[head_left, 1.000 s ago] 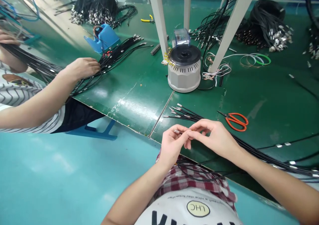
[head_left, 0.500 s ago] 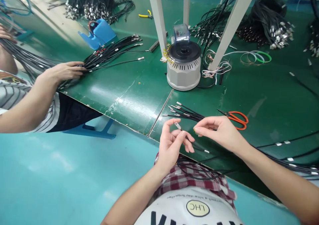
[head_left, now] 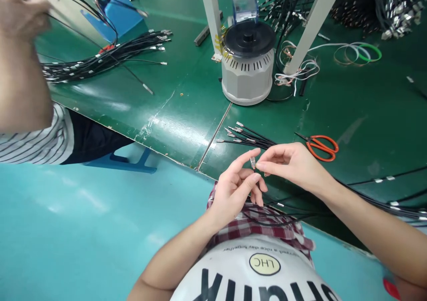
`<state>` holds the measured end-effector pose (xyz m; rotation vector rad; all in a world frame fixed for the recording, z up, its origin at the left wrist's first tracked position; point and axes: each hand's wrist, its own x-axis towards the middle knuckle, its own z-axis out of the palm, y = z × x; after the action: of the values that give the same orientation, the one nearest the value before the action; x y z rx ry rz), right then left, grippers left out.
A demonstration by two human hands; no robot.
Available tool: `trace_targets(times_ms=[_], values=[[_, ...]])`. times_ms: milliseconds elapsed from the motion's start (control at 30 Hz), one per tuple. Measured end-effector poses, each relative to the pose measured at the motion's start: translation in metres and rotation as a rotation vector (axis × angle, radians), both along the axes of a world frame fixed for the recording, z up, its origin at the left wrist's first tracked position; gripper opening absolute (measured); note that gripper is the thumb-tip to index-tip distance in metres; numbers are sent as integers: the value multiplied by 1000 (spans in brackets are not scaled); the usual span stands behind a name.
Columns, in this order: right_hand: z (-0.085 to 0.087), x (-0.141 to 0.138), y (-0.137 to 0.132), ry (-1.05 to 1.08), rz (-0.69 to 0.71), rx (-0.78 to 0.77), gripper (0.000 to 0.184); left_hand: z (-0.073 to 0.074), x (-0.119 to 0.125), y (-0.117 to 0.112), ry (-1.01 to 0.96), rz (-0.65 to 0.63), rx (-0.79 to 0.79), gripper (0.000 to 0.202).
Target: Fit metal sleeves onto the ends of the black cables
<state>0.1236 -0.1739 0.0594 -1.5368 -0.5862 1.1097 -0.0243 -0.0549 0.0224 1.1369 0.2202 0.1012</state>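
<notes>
My left hand [head_left: 238, 189] is raised over the green table's near edge [head_left: 173, 156], fingers partly curled, pinching a small metal terminal [head_left: 252, 161] on a black wire. My right hand [head_left: 290, 164] meets it from the right, thumb and forefinger pinched at the same terminal. Black wires trail from my hands down across my lap and off to the right. A small bunch of black wires with metal tips [head_left: 243, 136] lies on the table just beyond my hands.
Orange-handled scissors [head_left: 318, 144] lie right of my hands. A grey round machine [head_left: 247, 67] stands behind, between white frame legs [head_left: 211, 18]. At the left, another person's arm [head_left: 20, 56] lifts black wires above a long wire bundle [head_left: 106, 56]. A blue tool [head_left: 111, 14] sits behind it.
My hands have come together again at the terminal after parting. The other person's hand has risen from the wire bundle, lifting some wires. The camera has tilted down.
</notes>
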Motion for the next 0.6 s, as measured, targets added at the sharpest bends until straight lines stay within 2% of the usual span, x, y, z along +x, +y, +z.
trace_targets(times_ms=[200, 600], values=[[1, -1, 0, -84, 2, -23, 11, 1, 1, 1, 5, -15, -12, 52], [-2, -1, 0, -133, 40, -61, 29, -1, 2, 1, 9, -34, -21, 52]])
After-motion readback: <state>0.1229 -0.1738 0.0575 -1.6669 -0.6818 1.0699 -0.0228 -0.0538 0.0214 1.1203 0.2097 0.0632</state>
